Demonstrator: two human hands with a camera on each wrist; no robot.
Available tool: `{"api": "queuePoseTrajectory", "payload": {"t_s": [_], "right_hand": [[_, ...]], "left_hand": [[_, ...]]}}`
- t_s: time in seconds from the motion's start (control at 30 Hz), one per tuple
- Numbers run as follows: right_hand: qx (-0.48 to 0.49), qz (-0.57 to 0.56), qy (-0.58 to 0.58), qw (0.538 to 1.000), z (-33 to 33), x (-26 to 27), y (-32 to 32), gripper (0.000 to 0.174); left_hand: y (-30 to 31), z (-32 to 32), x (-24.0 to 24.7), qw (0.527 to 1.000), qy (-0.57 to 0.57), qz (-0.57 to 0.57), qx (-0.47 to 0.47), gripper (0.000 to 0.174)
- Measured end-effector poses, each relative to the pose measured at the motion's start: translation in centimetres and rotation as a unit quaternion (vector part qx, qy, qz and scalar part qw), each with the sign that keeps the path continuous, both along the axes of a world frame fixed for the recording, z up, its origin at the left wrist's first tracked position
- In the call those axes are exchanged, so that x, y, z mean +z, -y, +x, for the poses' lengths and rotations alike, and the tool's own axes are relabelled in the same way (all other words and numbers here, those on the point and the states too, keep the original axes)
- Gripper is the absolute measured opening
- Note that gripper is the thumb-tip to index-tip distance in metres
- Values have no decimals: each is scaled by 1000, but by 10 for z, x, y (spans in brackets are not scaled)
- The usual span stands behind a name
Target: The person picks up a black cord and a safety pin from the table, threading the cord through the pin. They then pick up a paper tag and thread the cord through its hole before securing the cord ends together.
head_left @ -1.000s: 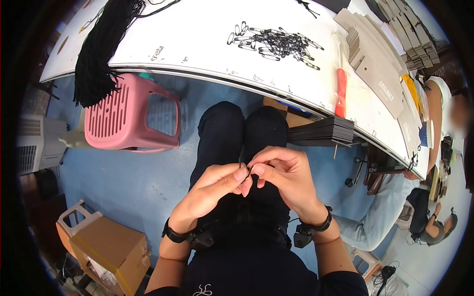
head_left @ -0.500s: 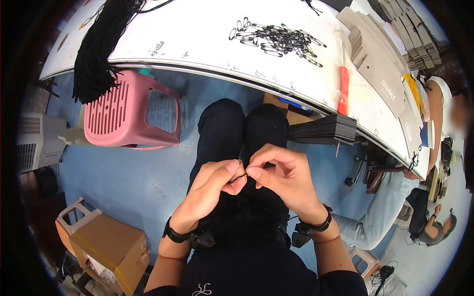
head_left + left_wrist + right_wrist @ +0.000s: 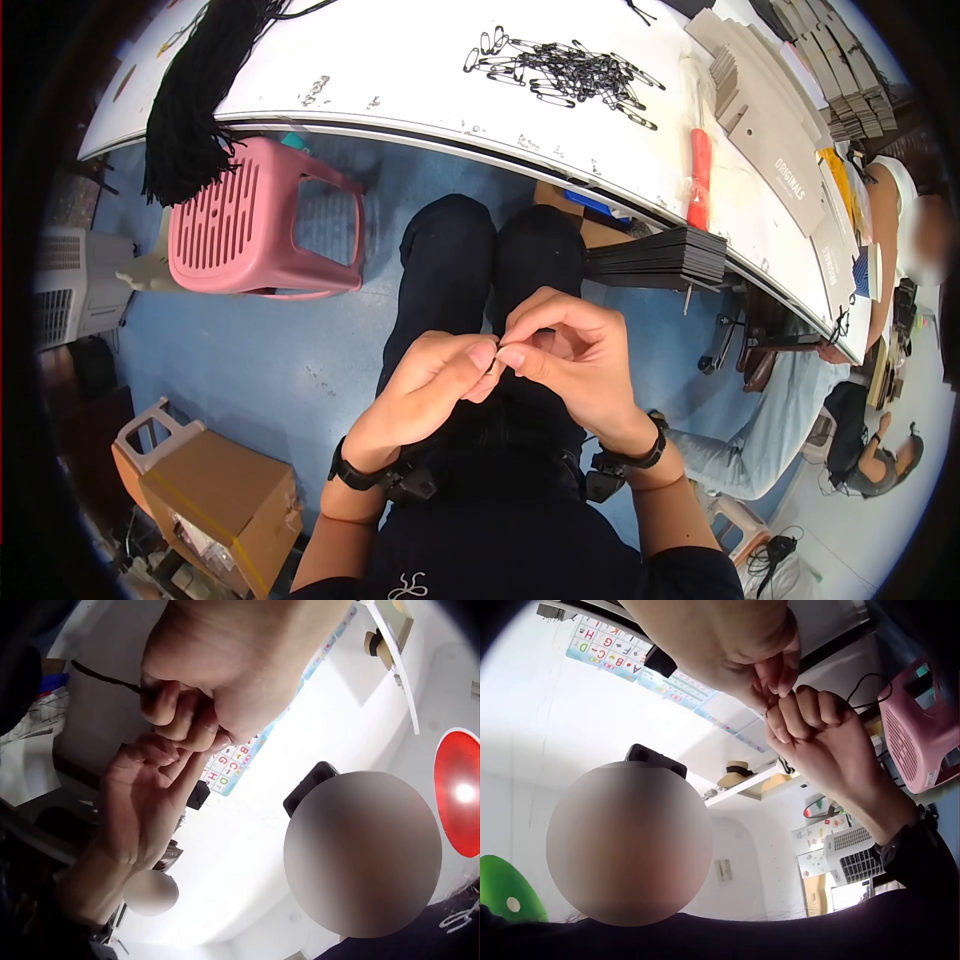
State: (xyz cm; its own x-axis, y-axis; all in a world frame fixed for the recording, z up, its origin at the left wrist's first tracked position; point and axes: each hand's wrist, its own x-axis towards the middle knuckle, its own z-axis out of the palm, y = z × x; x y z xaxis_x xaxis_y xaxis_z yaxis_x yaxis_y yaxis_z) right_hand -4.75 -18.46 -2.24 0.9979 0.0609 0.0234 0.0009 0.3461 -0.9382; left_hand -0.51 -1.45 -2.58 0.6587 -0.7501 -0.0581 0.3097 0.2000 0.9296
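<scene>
Over the lap in the head view, my left hand (image 3: 436, 385) grips a thin black cord, its fingers curled into the palm and the thumb on top. Part of the black cord (image 3: 105, 677) sticks out past the curled fingers in the left wrist view, and the right wrist view shows it as a loose loop (image 3: 889, 691). My right hand (image 3: 575, 352) pinches at the cord between thumb and index finger, right against the left fingertips. Most of the cord between the hands is hidden by the fingers.
On the white table (image 3: 400, 70) lie a pile of black safety pins (image 3: 575, 72), a bundle of black cords (image 3: 200, 110), a red-handled tool (image 3: 699, 180) and grey printed cards (image 3: 780, 160). A pink stool (image 3: 225, 225) stands left, a cardboard box (image 3: 220, 495) lower left. Another person sits right.
The short stretch of cord seen between the hands half a second ago is now mostly covered. My left thumb has shifted towards the right fingertips, and the hands have drawn together.
</scene>
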Motion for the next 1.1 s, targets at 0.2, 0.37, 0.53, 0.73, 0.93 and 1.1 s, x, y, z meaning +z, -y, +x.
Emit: {"api": "queuePoseTrajectory", "payload": {"t_s": [0.2, 0.37, 0.53, 0.73, 0.93, 1.1], "right_hand": [[0, -1, 23, 1000, -1, -2, -3, 16], [-28, -44, 55, 997, -3, -1, -5, 16], [-63, -75, 50, 994, -5, 1, -10, 12], [-95, -221, 100, 966, -4, 11, 0, 10], [-102, -418, 165, 888, -3, 14, -10, 18], [-154, -449, 163, 865, -7, 19, -6, 17]], "left_hand": [[-1, 0, 3, 1000, 8, -16, -19, 36], [-1, 0, 3, 999, 28, -12, -15, 38], [-5, 3, -5, 999, 14, 12, -26, 37], [-30, 29, -30, 781, 437, 376, 240, 16], [-6, 8, 22, 991, 73, 64, 87, 20], [5, 3, 10, 994, -64, 42, 76, 18]]}}
